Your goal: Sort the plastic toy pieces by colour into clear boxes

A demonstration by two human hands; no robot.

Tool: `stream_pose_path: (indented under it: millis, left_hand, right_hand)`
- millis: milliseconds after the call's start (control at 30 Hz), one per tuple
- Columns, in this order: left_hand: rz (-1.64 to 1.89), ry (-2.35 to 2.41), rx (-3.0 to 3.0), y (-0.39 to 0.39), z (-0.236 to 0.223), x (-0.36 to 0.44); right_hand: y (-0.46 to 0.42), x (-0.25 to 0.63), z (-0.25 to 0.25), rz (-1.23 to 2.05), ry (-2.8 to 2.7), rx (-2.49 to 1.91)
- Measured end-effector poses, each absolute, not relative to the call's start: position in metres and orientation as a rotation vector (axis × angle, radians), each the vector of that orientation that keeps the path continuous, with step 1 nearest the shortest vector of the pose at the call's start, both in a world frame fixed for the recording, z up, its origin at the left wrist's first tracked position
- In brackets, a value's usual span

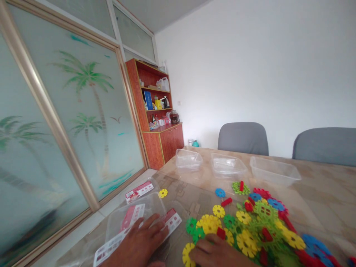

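Note:
My left hand (143, 237) lies with fingers stretched and spread on clear plastic lids with red-and-white labels (172, 218). My right hand (218, 252) is at the near left edge of a pile of toy snowflake discs. Its fingers are curled, and the fingertips reach the edge of a yellow snowflake disc (188, 256); what they grip, if anything, is hidden. Just beyond the knuckles are a red connector piece (221, 233) and a cluster of yellow discs (208, 223). Green discs (191, 225) lie between my two hands.
Three clear plastic boxes, a left one (189, 159), a middle one (228, 165) and a right one (274, 170), stand along the table's far side. A loose yellow disc (163, 193) lies near the lids. Two grey chairs (243, 137) stand behind the table, and a wooden cabinet (171, 139) at the back.

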State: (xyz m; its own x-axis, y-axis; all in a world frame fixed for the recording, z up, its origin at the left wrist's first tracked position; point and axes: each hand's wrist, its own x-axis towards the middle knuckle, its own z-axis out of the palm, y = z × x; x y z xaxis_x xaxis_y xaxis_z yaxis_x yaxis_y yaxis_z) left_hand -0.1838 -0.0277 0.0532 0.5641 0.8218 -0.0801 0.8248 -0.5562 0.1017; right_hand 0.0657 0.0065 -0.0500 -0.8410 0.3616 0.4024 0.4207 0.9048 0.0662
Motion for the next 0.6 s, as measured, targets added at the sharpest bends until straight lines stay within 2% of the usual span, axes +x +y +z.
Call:
stream_pose_path:
  millis: [167,333,467,600]
  left_hand:
    - [0.041,1.359,2.599,-0.028,0.071,-0.181]
    - [0.294,1.312,2.539,0.033,0.088,-0.190]
    - [0.282,1.522,2.474,0.099,0.099,-0.212]
    - [0.179,1.725,2.440,0.131,0.094,-0.242]
  right_hand:
    - [-0.009,0.127,0.002,-0.154,-2.716,-0.802]
    - [0.002,0.149,0.048,0.130,-2.705,-1.192]
    - [0.029,0.142,0.062,0.172,-2.685,-1.188]
    - [0.047,0.139,0.054,0.271,-2.698,-1.215]
